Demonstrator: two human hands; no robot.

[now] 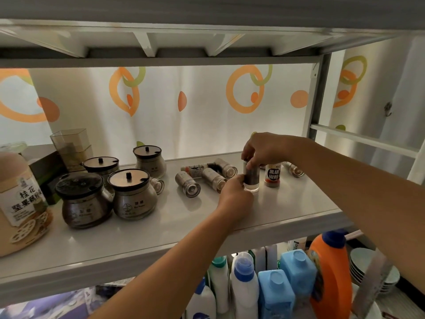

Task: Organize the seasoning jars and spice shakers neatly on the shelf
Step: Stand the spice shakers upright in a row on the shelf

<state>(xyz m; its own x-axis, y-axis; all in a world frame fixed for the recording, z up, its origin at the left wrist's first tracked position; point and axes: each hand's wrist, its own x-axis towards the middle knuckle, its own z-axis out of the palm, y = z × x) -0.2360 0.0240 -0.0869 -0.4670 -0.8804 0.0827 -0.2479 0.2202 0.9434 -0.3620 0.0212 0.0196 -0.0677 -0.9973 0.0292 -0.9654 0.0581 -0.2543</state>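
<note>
The shelf (174, 229) carries four lidded jars (132, 194) and a tub (20, 203) at left, metal shakers (187, 184) lying sideways mid-shelf, and a glass shaker (251, 178) beside an upright pepper bottle (272, 174).

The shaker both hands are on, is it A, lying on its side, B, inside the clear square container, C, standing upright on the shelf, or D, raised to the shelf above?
C: the dark shaker stands upright on the shelf, the right hand pinching its top and the left hand gripping its lower side.
</note>
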